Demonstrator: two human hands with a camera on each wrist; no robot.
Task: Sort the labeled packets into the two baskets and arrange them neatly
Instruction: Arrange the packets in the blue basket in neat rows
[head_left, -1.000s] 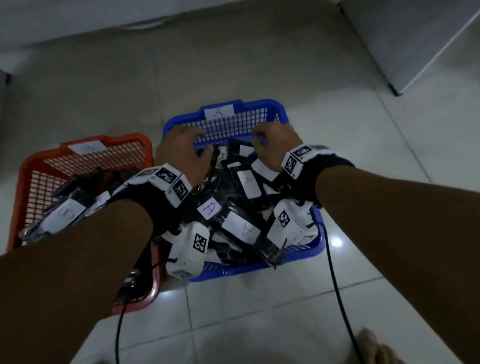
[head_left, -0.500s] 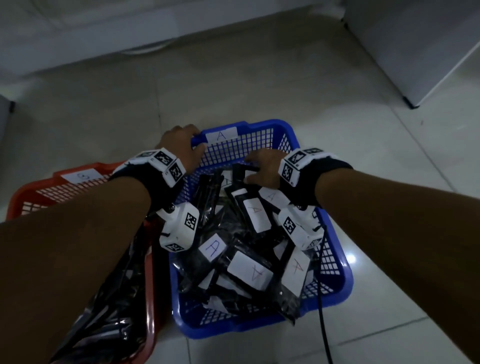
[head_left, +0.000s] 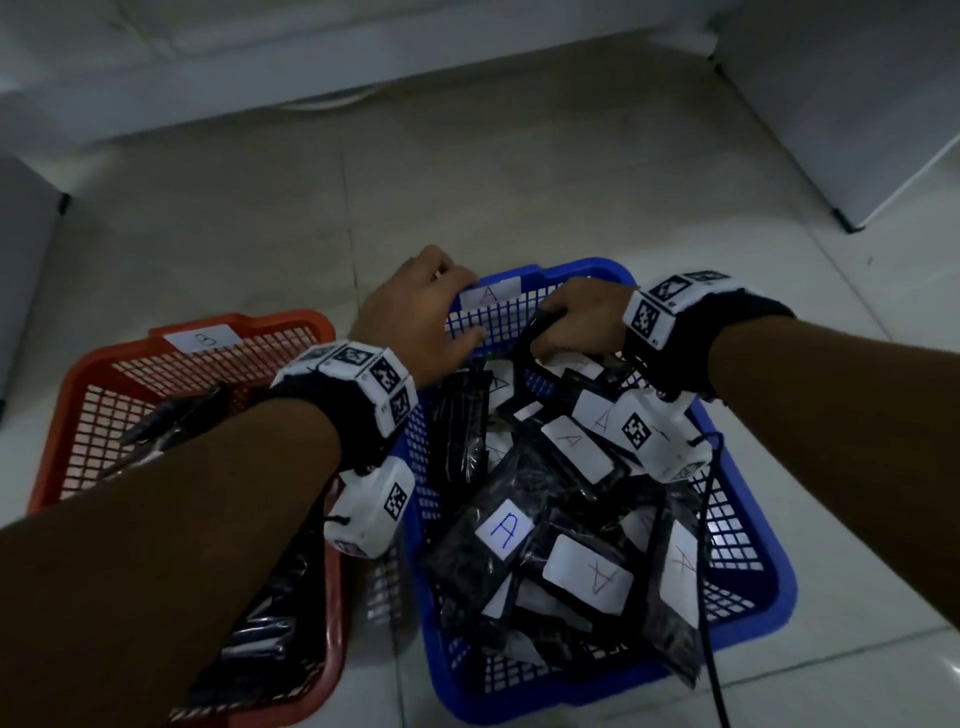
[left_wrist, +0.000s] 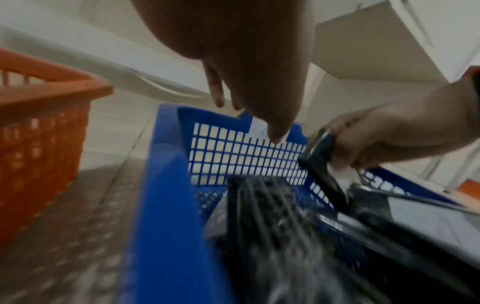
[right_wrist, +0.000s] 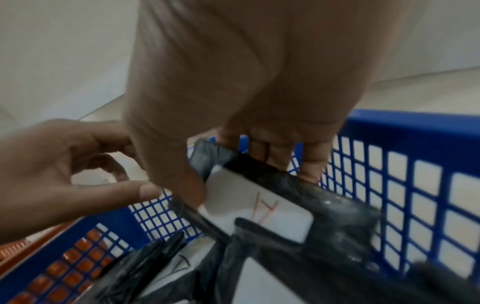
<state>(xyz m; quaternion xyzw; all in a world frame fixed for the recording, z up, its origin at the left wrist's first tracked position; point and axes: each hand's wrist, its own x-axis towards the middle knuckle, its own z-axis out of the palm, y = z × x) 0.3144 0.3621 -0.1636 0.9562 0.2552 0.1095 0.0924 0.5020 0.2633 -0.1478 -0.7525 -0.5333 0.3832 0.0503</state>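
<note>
On the floor at the left, the red basket (head_left: 78, 395) labelled B is already holding dark packets, mostly hidden behind the left forearm. Beside it, the left hand (head_left: 415, 317) is hovering over the far rim of the blue basket (head_left: 748, 613), fingers loosely spread and holding nothing. The A packets (head_left: 587, 566) are lying in a loose, overlapping heap inside that basket. Further right, the right hand (head_left: 576, 322) is gripping one labelled packet (right_wrist: 262, 205) by its top edge against the far wall. Sorting is looking largely done; the neat arranging still seems to be ahead.
</note>
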